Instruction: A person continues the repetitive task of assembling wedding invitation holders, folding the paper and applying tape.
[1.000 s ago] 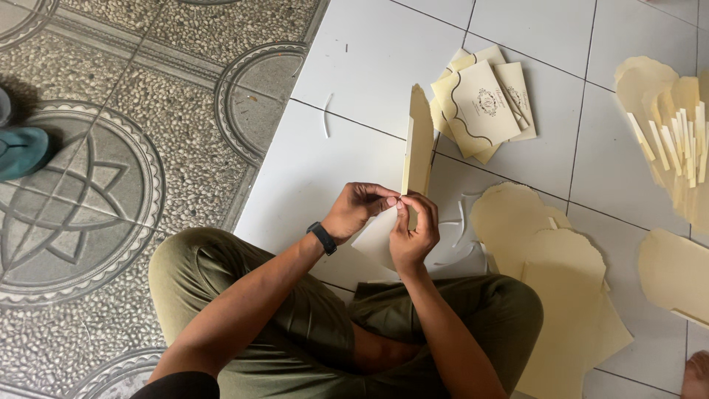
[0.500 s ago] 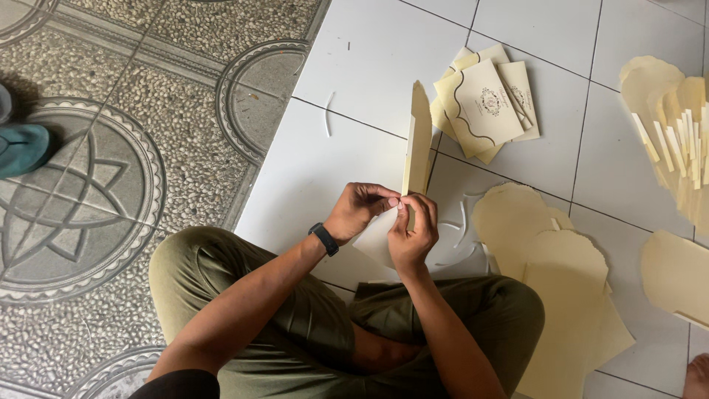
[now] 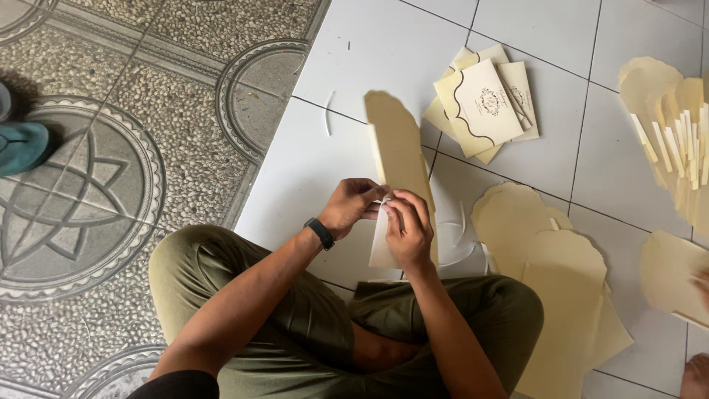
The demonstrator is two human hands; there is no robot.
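1. Left hand (image 3: 353, 207) and right hand (image 3: 408, 230): each grip pinches the cream card (image 3: 399, 170).
2. Cream card stands upright above the lap, near the printed card stack (image 3: 484, 103) on the floor.

Floor left: we see grey pebble floor (image 3: 185, 44) with round star medallion (image 3: 70, 196).
Floor right: white floor tiles (image 3: 384, 44), dark grout lines.
On pebble part: teal sandal (image 3: 22, 146) at left edge.
On tiles, top: small stack of printed cream cards (image 3: 484, 103), fanned.
On tiles, right: pile of blank cream cutouts (image 3: 550, 266), scalloped tops, overlapping.
Far right: more cream pieces (image 3: 672, 111) with white strips.
Scraps: thin white paper strips (image 3: 328, 112) loose on tiles.
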